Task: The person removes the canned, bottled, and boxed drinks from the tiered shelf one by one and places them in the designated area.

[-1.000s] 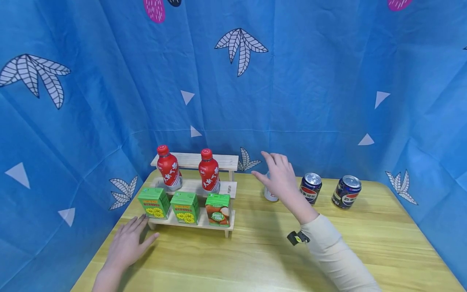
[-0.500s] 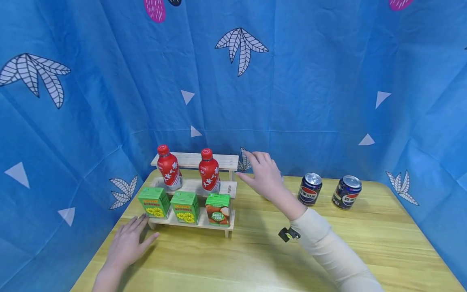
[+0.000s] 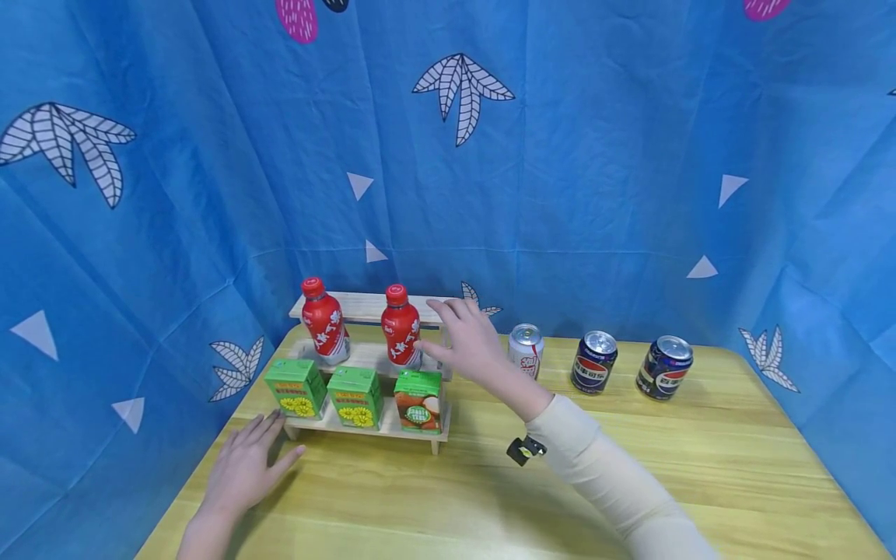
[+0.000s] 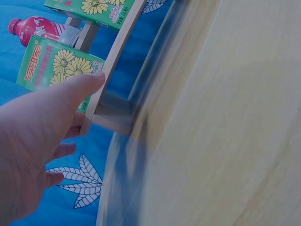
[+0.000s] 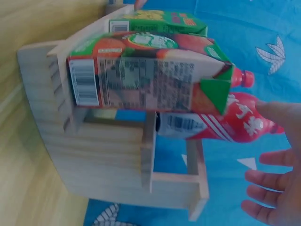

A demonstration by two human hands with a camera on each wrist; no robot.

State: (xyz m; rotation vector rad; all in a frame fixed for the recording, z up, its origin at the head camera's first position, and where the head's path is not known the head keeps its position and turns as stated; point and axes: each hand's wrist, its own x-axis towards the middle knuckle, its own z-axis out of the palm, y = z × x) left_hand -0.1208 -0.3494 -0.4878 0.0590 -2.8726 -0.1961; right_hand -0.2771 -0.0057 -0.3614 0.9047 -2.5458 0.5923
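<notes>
A wooden tiered rack [image 3: 364, 426] stands on the table's left side. Its middle tier bears a left red bottle [image 3: 325, 323] and a right red bottle [image 3: 401, 334]. On the front tier stand two green drink cartons with yellow flowers, the left one [image 3: 297, 389] and the middle one [image 3: 355, 398], and a coconut-drink carton [image 3: 418, 403]. My right hand [image 3: 467, 342] is beside the right bottle, thumb near its side and fingers spread; the right wrist view shows the thumb by this bottle [image 5: 240, 117], contact unclear. My left hand [image 4: 42, 127] is at the rack's left end, thumb by the front board.
Right of the rack, a white can [image 3: 526, 350] and two dark blue cola cans, one [image 3: 593, 362] nearer and one [image 3: 665, 369] farther right, stand in a row near the table's back edge. A blue patterned curtain [image 3: 595, 155] encloses the back and sides.
My right hand has moved left from in front of the white can to beside the right red bottle, uncovering the can. The left hand has stayed still.
</notes>
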